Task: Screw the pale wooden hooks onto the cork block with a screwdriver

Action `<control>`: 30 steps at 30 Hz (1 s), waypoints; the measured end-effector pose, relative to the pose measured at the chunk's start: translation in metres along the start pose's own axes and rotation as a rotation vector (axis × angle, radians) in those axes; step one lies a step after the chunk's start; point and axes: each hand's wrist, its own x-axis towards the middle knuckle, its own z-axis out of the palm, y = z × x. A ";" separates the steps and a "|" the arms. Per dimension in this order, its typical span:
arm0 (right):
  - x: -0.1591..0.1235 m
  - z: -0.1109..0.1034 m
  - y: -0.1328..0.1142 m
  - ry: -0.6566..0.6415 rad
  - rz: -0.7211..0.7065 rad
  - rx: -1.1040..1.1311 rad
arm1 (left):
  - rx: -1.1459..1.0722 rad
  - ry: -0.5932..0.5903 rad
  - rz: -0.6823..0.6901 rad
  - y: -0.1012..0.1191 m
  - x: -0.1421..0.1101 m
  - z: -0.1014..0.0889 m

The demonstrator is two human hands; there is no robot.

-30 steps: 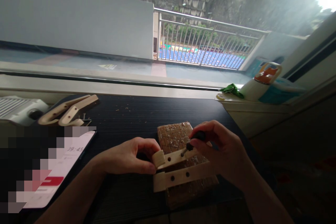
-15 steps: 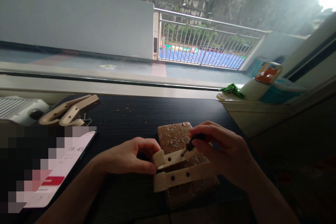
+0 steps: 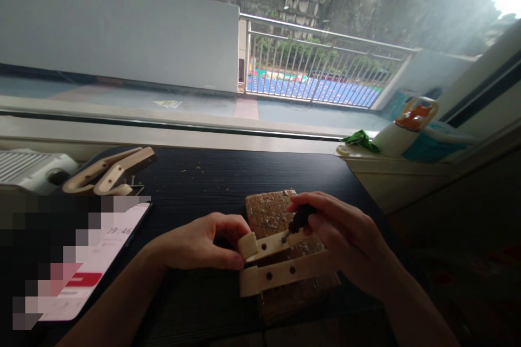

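1. Gripping dark-handled tool [image 3: 300, 219]: right hand [image 3: 345, 233], fingers around handle, tip at far wooden strip [image 3: 273, 244].
2. Left hand [image 3: 203, 241]: fingers pinching that strip's left end.
3. Near wooden strip [image 3: 280, 272] alongside; both lie over brown block [image 3: 268, 211] on bench [image 3: 228, 173].

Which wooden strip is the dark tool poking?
The upper strip, held at one end by the left hand: the dark tool meets it. The lower strip and leftmost bent pieces don't touch the tool.

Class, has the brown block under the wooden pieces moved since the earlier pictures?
No, in no visible direction: the brown block keeps its place against the far edge of the dark table.
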 end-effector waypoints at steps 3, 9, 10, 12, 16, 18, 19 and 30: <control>0.000 0.000 0.002 0.003 0.003 -0.001 | -0.001 -0.003 0.002 0.000 0.000 0.000; 0.002 0.001 0.003 -0.008 -0.005 0.011 | -0.005 0.000 -0.005 -0.001 0.001 0.000; 0.002 0.001 0.002 0.001 -0.007 0.005 | -0.005 -0.001 -0.005 -0.001 0.001 0.000; 0.003 0.001 0.001 0.019 -0.015 -0.016 | -0.002 -0.003 -0.008 -0.001 0.001 0.000; 0.005 0.002 0.001 0.058 -0.037 -0.041 | -0.003 -0.003 0.000 -0.001 0.000 0.000; 0.006 0.003 0.001 0.069 -0.048 -0.029 | -0.007 -0.003 0.000 -0.002 -0.001 0.000; 0.006 0.004 0.002 0.077 -0.054 -0.024 | -0.009 -0.004 0.000 -0.002 -0.001 0.000; -0.002 -0.001 0.004 0.013 -0.011 0.011 | 0.000 -0.002 0.002 -0.003 0.001 -0.001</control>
